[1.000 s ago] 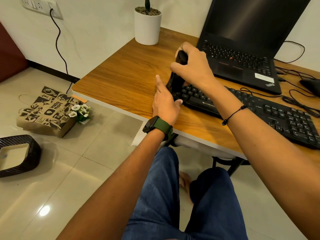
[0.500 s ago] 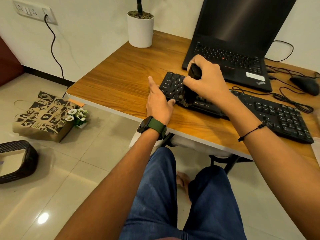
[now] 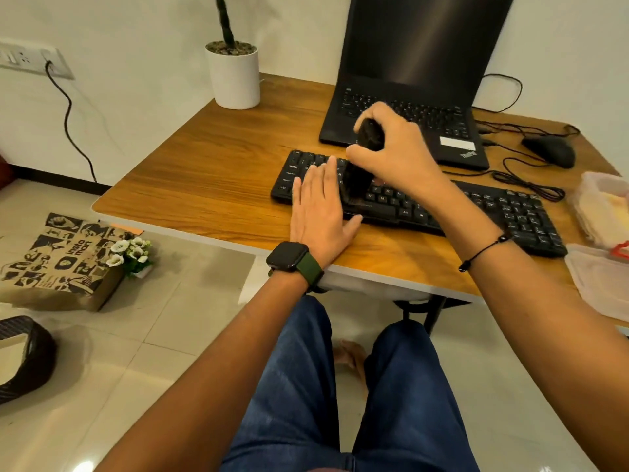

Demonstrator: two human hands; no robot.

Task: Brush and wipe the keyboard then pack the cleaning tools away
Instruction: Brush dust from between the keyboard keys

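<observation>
The right hand (image 3: 391, 148) is closing around the handle of a black cleaning brush (image 3: 357, 182), fingers wrapped over the top and thumb pressing the near side, so the brush is hanging upright beneath the palm with its bristles meeting the keys. The black keyboard (image 3: 510, 212) is lying directly under that hand, its long axis running from the hand's left and slightly away, out to its right and nearer the desk edge; most of the uncovered keys are stretching off to the right of the brush, so that is likely where the sweeping is heading. The left hand (image 3: 320, 212) is lying flat and open just left of the bristles, holding nothing, fingers spread over the keyboard's left end and palm bracing on the wooden desk (image 3: 211, 172); it is the nearer hand to that end and is sitting close enough to block any stroke leftward. Just beyond the right hand the open laptop (image 3: 425, 63) is standing almost touching the knuckles. Further right, a mouse (image 3: 548, 151) and its looping cables (image 3: 531, 185) are lying behind the keyboard, and clear plastic containers (image 3: 602, 206) are waiting at the far right, seemingly for packing the tools.
</observation>
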